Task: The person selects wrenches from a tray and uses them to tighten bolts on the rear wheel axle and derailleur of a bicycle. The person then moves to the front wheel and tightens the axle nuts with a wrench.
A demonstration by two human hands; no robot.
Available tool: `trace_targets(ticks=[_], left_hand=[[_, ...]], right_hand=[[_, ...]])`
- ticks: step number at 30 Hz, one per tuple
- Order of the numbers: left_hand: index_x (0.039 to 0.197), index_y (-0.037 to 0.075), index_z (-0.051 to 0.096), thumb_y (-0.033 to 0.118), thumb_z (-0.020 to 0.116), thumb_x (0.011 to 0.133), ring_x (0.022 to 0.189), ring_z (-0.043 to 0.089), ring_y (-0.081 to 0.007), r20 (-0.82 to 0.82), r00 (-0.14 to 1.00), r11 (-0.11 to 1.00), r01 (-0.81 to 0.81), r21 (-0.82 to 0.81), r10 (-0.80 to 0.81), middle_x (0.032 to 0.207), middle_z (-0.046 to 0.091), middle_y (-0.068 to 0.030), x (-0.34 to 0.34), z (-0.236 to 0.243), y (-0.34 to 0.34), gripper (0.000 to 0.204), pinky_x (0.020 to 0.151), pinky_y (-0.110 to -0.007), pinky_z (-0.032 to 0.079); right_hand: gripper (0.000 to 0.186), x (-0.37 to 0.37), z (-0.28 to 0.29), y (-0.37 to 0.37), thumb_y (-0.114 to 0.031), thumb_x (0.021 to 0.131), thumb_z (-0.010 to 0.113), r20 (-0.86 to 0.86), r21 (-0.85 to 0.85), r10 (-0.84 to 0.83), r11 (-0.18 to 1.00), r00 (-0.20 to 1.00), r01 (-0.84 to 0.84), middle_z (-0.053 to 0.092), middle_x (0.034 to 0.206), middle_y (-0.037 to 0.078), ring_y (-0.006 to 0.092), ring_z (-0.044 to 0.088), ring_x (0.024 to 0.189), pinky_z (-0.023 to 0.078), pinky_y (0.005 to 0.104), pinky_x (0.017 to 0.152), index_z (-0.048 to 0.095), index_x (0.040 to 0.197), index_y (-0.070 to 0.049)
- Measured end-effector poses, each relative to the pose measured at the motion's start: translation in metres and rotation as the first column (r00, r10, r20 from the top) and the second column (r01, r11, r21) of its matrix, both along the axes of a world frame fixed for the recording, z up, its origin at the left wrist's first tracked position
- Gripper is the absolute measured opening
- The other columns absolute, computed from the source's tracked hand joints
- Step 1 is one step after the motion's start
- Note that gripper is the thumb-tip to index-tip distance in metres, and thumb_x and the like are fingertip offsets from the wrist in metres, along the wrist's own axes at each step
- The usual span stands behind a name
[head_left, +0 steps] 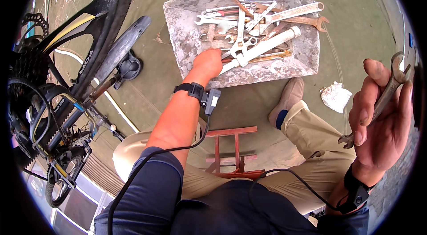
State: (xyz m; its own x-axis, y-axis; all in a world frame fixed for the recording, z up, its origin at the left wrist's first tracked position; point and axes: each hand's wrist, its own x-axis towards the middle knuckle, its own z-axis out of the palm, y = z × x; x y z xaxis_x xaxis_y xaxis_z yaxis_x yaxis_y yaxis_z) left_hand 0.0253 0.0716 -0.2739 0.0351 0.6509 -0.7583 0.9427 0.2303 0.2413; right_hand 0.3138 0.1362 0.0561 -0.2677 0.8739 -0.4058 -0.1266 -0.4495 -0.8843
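Note:
On the right, my raised right hand (384,132) is closed around a double open-end wrench (385,95), with the palm turned up and dark smudges on the fingers. Both jaws of the wrench show beyond the fingers. My left hand (207,64) is in a fist over the near left side of a worn metal tray (187,17); its fingertips are hidden, so what it grips cannot be made out. Close by lie a thick white tube (273,44) and an adjustable wrench (240,35), among several other wrenches, including a rusty open-end wrench (311,21).
A bicycle (89,35) fills the left side, its cassette and chain close to my left arm. A low red metal frame (235,146) is between my legs. A crumpled white lump (336,97) lies on the green ground cover (249,92). Cables run along both arms.

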Motion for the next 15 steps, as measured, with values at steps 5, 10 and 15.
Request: trace_targets(ticks=[5, 10, 15], left_hand=[[0.114, 0.012, 0.072, 0.022, 0.065, 0.086, 0.106, 0.067, -0.0345, -0.034, 0.999, 0.995, 0.031, -0.097, -0.034, 0.111, 0.071, -0.0155, 0.003, 0.015, 0.011, 0.031, 0.09, -0.045, 0.054], [0.11, 0.007, 0.072, 0.023, 0.07, 0.082, 0.099, 0.068, -0.0363, 0.015, 0.995, 0.994, 0.097, -0.055, -0.097, 0.105, 0.072, -0.0186, -0.018, 0.043, 0.042, 0.032, 0.087, -0.044, 0.054], [0.108, 0.007, 0.072, 0.024, 0.069, 0.083, 0.097, 0.068, -0.0333, 0.195, 0.98, 0.999, -0.041, -0.004, 0.041, 0.103, 0.072, -0.0182, -0.048, 0.06, 0.071, 0.031, 0.085, -0.043, 0.054]], right_hand=[[0.065, 0.003, -0.001, 0.0, -0.04, 0.111, 0.02, 0.017, 0.009, -0.018, 1.0, 1.0, 0.018, 0.054, 0.072, 0.008, 0.0106, 0.048, 0.044, 0.04, 0.0175, 0.042, 0.042, 0.139, 0.014], [0.064, -0.002, -0.002, -0.001, -0.039, 0.111, 0.019, -0.002, 0.009, -0.048, 0.999, 0.999, 0.048, 0.055, 0.072, 0.008, 0.0103, 0.046, 0.042, 0.04, 0.0173, 0.042, 0.043, 0.138, 0.014], [0.063, -0.013, 0.003, -0.001, -0.037, 0.111, 0.02, 0.023, -0.018, -0.085, 0.996, 0.996, 0.085, 0.055, 0.072, 0.008, 0.0098, 0.045, 0.042, 0.039, 0.0171, 0.042, 0.044, 0.138, 0.014]])
